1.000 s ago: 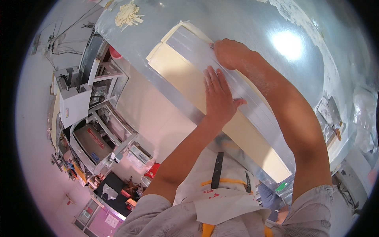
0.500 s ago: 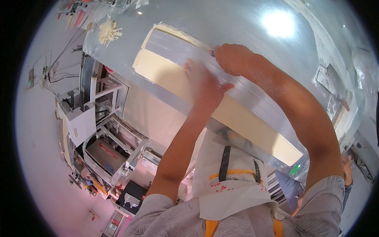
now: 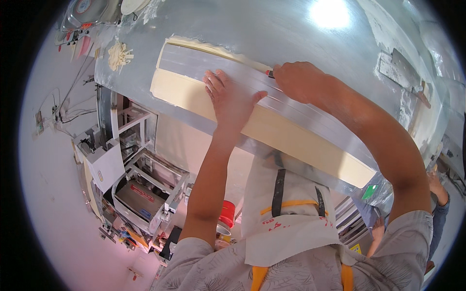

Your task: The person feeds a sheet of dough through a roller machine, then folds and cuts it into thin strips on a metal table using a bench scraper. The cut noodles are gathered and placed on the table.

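A long pale-yellow sheet of dough (image 3: 310, 140) lies slantwise on the metal worktable, with a wide silvery straightedge (image 3: 187, 59) on top of it. My left hand (image 3: 230, 99) rests on the straightedge, fingers and thumb spread. Over its far edge, my right hand (image 3: 298, 81) is closed around a small knife; only its red-and-black end (image 3: 270, 73) pokes out of the fist, and the blade is hidden. A narrow strip of dough (image 3: 213, 48) shows beyond the far edge of the straightedge.
Dough scraps (image 3: 119, 56) are heaped at the table's far left. A broad metal blade with a wooden handle (image 3: 423, 94) lies at the right. A scale (image 3: 87, 12) stands at the upper left. Another person's hand (image 3: 438, 186) shows at the right, beyond my arm.
My right hand has slid rightward along the straightedge's far edge with the knife. My left hand, blurred before, keeps about the same place on the straightedge. The whole view has shifted slightly.
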The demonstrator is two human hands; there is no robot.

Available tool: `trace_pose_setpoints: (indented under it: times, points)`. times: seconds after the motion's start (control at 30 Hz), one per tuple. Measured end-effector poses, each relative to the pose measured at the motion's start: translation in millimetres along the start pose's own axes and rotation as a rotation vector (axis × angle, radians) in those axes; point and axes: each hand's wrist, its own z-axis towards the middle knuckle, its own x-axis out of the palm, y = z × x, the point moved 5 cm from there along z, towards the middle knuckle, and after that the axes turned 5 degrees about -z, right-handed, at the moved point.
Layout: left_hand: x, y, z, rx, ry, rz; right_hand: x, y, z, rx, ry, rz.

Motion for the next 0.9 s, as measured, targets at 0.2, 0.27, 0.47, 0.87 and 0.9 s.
trace_pose_setpoints:
  times: [0.2, 0.27, 0.47, 0.87, 0.9]
  points:
    - [-0.5, -3.3, -1.2, -0.025, 0.032, 0.073, 19.4, -21.5, -39.1, -0.008, 0.017, 0.002]
    - [-0.4, -5.4, 0.2, -0.037, 0.046, 0.084, 25.6, -28.0, -53.0, 0.005, 0.009, -0.006]
    - [5.5, -0.7, 0.5, -0.041, 0.048, 0.096, 53.0, -50.7, -88.3, 0.026, -0.044, -0.021]
    - [27.8, -5.5, -8.5, 0.044, 0.048, 0.108, 69.9, -68.8, -122.2, 0.015, -0.130, -0.045]
    - [41.7, -9.9, -17.5, 0.094, 0.037, 0.104, 71.1, -68.9, -120.6, 0.013, -0.121, -0.038]
